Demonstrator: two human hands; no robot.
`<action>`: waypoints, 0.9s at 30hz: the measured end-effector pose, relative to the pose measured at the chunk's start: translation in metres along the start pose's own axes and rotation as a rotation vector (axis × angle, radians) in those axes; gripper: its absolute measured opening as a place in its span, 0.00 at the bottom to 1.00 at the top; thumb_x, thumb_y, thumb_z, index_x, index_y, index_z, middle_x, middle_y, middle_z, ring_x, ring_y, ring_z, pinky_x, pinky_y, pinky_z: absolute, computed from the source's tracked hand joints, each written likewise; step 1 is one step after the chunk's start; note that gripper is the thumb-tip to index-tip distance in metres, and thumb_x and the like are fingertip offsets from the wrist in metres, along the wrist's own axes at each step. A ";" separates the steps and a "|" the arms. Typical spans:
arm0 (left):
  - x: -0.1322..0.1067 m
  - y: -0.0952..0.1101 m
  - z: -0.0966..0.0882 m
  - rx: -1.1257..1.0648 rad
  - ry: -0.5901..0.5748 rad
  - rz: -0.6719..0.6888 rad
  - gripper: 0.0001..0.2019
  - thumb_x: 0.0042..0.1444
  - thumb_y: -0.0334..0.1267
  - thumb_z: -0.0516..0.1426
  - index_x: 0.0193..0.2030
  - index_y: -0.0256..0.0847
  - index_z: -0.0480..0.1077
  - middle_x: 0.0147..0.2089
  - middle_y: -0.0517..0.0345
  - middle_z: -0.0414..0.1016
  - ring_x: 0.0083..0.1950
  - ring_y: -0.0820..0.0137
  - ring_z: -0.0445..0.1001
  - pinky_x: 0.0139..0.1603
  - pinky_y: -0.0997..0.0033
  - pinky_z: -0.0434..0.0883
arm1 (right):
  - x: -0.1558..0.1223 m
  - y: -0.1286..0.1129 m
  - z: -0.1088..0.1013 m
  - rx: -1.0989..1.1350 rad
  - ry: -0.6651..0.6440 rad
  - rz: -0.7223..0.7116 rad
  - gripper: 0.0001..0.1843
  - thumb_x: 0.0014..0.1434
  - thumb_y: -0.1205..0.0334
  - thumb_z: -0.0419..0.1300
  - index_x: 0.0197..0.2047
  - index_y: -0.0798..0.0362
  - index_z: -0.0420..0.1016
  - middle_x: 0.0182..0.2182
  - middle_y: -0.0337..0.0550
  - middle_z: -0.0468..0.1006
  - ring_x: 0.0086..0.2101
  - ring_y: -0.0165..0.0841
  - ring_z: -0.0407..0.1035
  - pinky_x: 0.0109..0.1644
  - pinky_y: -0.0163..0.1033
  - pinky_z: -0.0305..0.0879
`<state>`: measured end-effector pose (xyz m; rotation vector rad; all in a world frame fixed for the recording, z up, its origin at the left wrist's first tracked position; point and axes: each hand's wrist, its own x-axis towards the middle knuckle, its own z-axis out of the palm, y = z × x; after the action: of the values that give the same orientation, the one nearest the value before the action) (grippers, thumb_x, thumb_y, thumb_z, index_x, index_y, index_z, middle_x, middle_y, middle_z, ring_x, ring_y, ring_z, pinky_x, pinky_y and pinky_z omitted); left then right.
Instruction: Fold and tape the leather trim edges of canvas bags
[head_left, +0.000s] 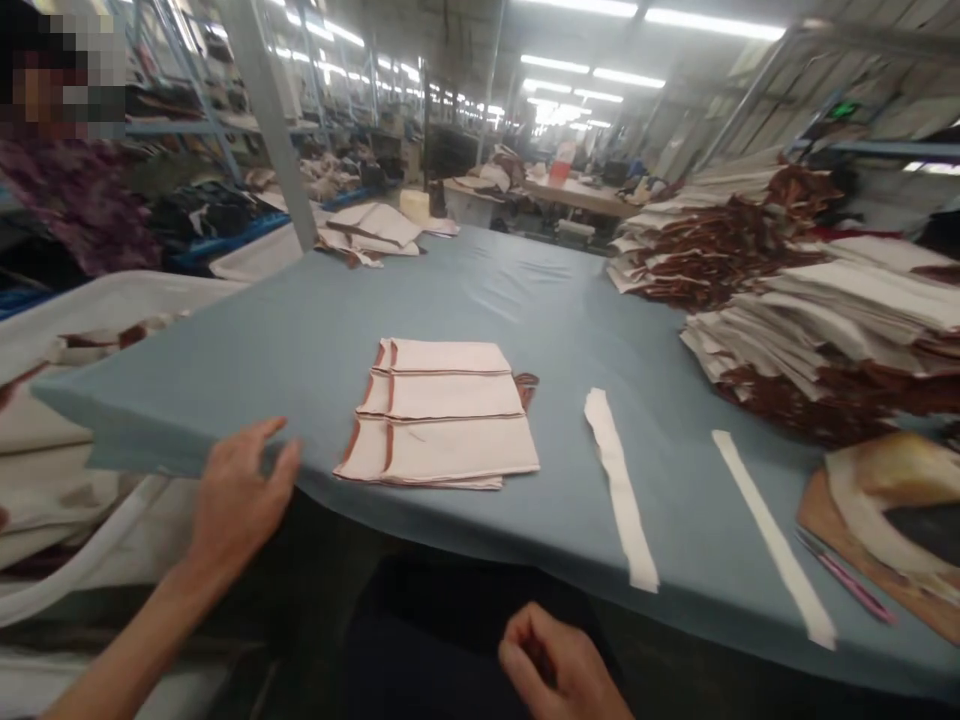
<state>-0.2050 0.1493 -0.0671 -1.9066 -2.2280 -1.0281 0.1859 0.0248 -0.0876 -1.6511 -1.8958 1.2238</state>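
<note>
My left hand (pixel 244 485) is over the table's near left edge, fingers apart, with nothing in it. To its right lie folded cream cloth pieces (pixel 457 395) with brown edging, laid in overlapping rows on the blue-green covered table (pixel 570 340). My right hand (pixel 559 660) is low, in front of the table edge and above my dark-clothed lap. Its fingers are curled in, and I see nothing in them. Nearest to it on the table is a white cloth strip (pixel 621 490). A second, narrower strip (pixel 772 535) lies farther right.
Tall stacks of cream and brown cloth (pixel 832 320) stand at the right. Pink-handled snips (pixel 851 580) lie beside a tape roll (pixel 900 475). More cloth (pixel 375 230) sits by a metal post (pixel 270 120). A white bin (pixel 112 290) adjoins the left side, near a person (pixel 75 190).
</note>
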 end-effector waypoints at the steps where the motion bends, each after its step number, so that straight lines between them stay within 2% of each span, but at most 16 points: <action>1: 0.006 0.016 0.013 -0.023 -0.033 0.046 0.17 0.69 0.49 0.51 0.57 0.44 0.71 0.60 0.44 0.81 0.66 0.43 0.77 0.71 0.40 0.70 | 0.013 -0.010 -0.011 -0.023 0.058 -0.060 0.11 0.70 0.58 0.59 0.35 0.49 0.76 0.27 0.37 0.80 0.28 0.33 0.75 0.32 0.34 0.65; 4: 0.025 0.054 0.047 -0.075 -0.131 0.155 0.15 0.70 0.43 0.49 0.53 0.44 0.74 0.54 0.48 0.85 0.58 0.53 0.82 0.66 0.53 0.76 | 0.061 -0.044 -0.045 -0.137 0.317 -0.309 0.10 0.72 0.56 0.59 0.38 0.50 0.77 0.29 0.39 0.80 0.29 0.35 0.75 0.35 0.37 0.69; 5: 0.031 0.061 0.055 -0.079 -0.146 0.166 0.15 0.69 0.40 0.48 0.52 0.44 0.74 0.53 0.48 0.85 0.58 0.54 0.82 0.65 0.54 0.76 | 0.080 -0.055 -0.055 -0.206 0.392 -0.405 0.08 0.71 0.57 0.60 0.43 0.51 0.78 0.34 0.43 0.83 0.33 0.38 0.77 0.39 0.40 0.71; 7: 0.040 0.066 0.067 -0.074 -0.157 0.160 0.17 0.67 0.35 0.46 0.52 0.42 0.74 0.54 0.45 0.85 0.59 0.53 0.82 0.65 0.53 0.76 | 0.119 -0.074 -0.070 -0.361 0.472 -0.528 0.10 0.70 0.59 0.62 0.52 0.52 0.78 0.45 0.50 0.85 0.43 0.43 0.79 0.48 0.45 0.74; 9: 0.044 0.065 0.071 -0.061 -0.171 0.149 0.18 0.65 0.32 0.46 0.52 0.41 0.74 0.55 0.43 0.84 0.60 0.52 0.81 0.65 0.52 0.75 | 0.158 -0.088 -0.079 -0.582 0.391 -0.510 0.16 0.71 0.62 0.62 0.60 0.54 0.75 0.57 0.56 0.82 0.54 0.48 0.76 0.58 0.49 0.72; 10: 0.045 0.063 0.070 -0.055 -0.185 0.151 0.18 0.64 0.31 0.46 0.52 0.40 0.74 0.55 0.42 0.84 0.60 0.52 0.81 0.65 0.51 0.75 | 0.176 -0.092 -0.081 -0.693 0.316 -0.486 0.19 0.70 0.63 0.64 0.62 0.56 0.74 0.59 0.58 0.81 0.56 0.50 0.74 0.60 0.52 0.70; 13: 0.045 0.060 0.067 -0.045 -0.245 0.177 0.18 0.63 0.30 0.47 0.51 0.40 0.76 0.54 0.43 0.84 0.59 0.52 0.81 0.65 0.52 0.75 | 0.215 -0.096 -0.081 -0.740 0.220 -0.482 0.07 0.69 0.66 0.64 0.50 0.55 0.79 0.51 0.59 0.83 0.51 0.51 0.74 0.57 0.52 0.68; 15: 0.047 0.059 0.066 -0.040 -0.274 0.183 0.17 0.63 0.30 0.47 0.49 0.41 0.76 0.55 0.44 0.83 0.59 0.53 0.80 0.64 0.53 0.76 | 0.227 -0.091 -0.081 -0.714 0.199 -0.511 0.02 0.69 0.67 0.63 0.43 0.54 0.78 0.46 0.55 0.83 0.48 0.47 0.74 0.54 0.48 0.67; 17: 0.050 0.059 0.066 -0.031 -0.295 0.177 0.17 0.63 0.29 0.47 0.48 0.41 0.77 0.53 0.44 0.83 0.58 0.54 0.81 0.62 0.54 0.77 | 0.231 -0.084 -0.086 -0.674 0.212 -0.534 0.04 0.70 0.67 0.62 0.40 0.52 0.76 0.42 0.49 0.83 0.45 0.42 0.74 0.50 0.43 0.66; 20: 0.054 0.058 0.066 -0.019 -0.324 0.163 0.17 0.63 0.30 0.48 0.49 0.40 0.78 0.52 0.45 0.83 0.56 0.54 0.81 0.60 0.55 0.77 | 0.237 -0.078 -0.108 -0.603 0.324 -0.517 0.06 0.73 0.64 0.59 0.41 0.52 0.75 0.37 0.43 0.82 0.37 0.36 0.73 0.42 0.40 0.63; 23: 0.055 0.058 0.067 -0.020 -0.349 0.152 0.18 0.63 0.30 0.49 0.50 0.40 0.79 0.53 0.44 0.82 0.58 0.52 0.80 0.63 0.53 0.76 | 0.246 -0.091 -0.156 -0.512 0.586 -0.461 0.14 0.77 0.60 0.52 0.43 0.55 0.75 0.34 0.42 0.82 0.35 0.34 0.74 0.39 0.40 0.60; 25: 0.055 0.060 0.066 -0.031 -0.366 0.145 0.17 0.64 0.28 0.51 0.51 0.40 0.79 0.55 0.44 0.81 0.59 0.52 0.80 0.66 0.52 0.75 | 0.248 -0.115 -0.199 -0.339 0.924 -0.431 0.22 0.74 0.52 0.52 0.35 0.58 0.75 0.34 0.44 0.83 0.37 0.31 0.76 0.40 0.43 0.59; 27: 0.055 0.065 0.065 -0.053 -0.379 0.136 0.14 0.67 0.28 0.53 0.51 0.39 0.79 0.57 0.44 0.81 0.60 0.53 0.79 0.68 0.49 0.73 | 0.237 -0.144 -0.242 -0.320 1.024 -0.425 0.33 0.68 0.43 0.42 0.22 0.57 0.68 0.39 0.53 0.85 0.45 0.35 0.78 0.43 0.49 0.58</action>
<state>-0.1364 0.2316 -0.0648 -2.4118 -2.2199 -0.7655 0.2097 0.3422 0.0973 -1.4434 -1.6174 -0.1372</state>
